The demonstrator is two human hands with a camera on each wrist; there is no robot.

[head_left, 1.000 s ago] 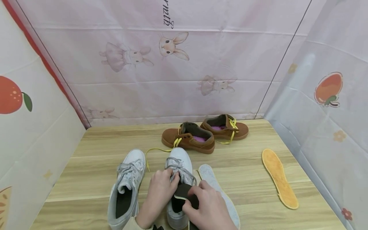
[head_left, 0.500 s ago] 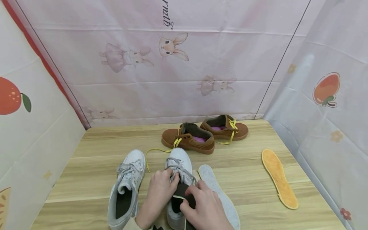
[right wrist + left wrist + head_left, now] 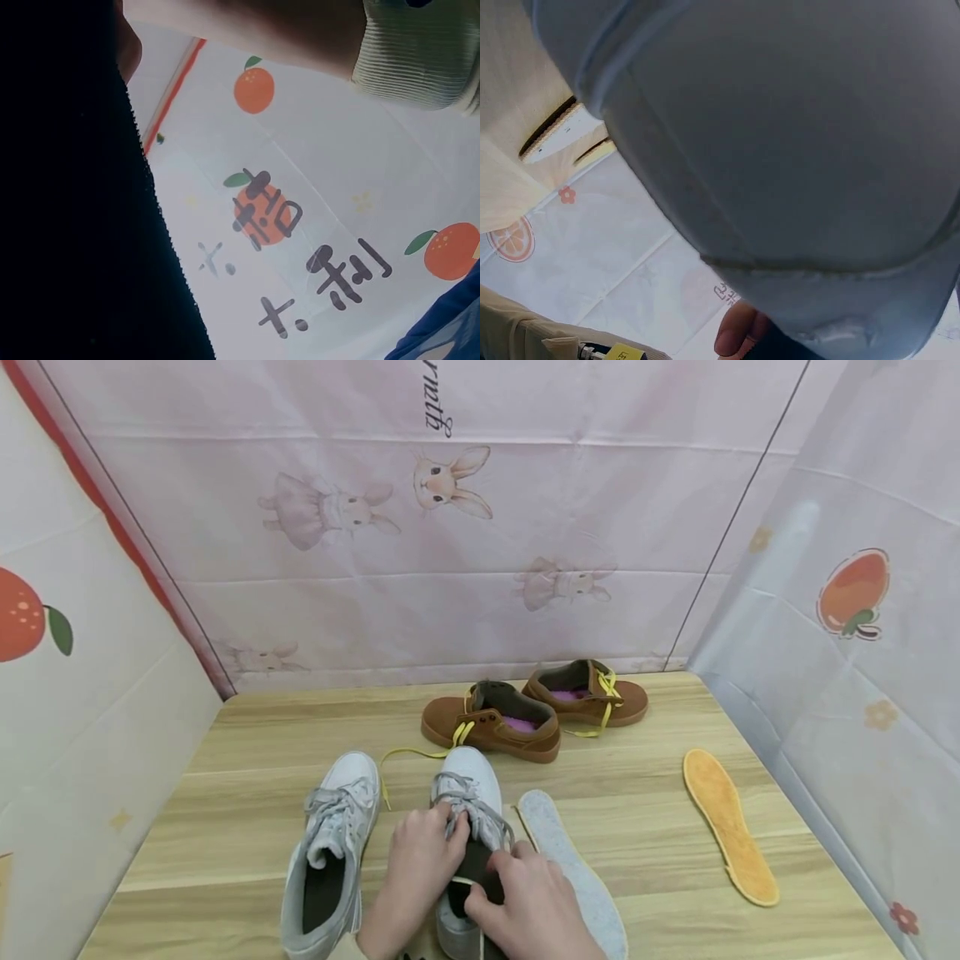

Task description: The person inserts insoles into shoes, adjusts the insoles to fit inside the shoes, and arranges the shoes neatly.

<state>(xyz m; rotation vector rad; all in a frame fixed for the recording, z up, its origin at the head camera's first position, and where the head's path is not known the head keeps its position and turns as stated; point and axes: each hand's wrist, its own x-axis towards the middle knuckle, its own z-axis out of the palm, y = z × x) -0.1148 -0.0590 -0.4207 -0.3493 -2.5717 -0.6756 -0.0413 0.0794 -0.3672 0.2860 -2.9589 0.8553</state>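
A white sneaker [image 3: 467, 768] with grey laces stands on the table, toe pointing away. My left hand [image 3: 422, 852] holds its tongue at the laces; the sneaker's pale side [image 3: 780, 150] fills most of the left wrist view. Over the shoe's opening, my right hand [image 3: 536, 897] pinches a black insole [image 3: 476, 858] with a pale edge, thumb on one side and fingers on the other. The insole's front end reaches into the shoe below the tongue. In the right wrist view the dark insole [image 3: 75, 210] covers the left part.
The other white sneaker [image 3: 351, 772] stands to the left. A grey insole [image 3: 573, 860] lies right beside my right hand, and an orange insole [image 3: 727, 822] farther right. Two brown shoes, one [image 3: 491, 727] nearer and one [image 3: 630, 700] behind, have yellow laces. Printed cloth walls enclose the table [image 3: 247, 827].
My right hand has shifted slightly left, and the black insole lies flatter and farther forward inside the sneaker. My left hand has stayed at the tongue.
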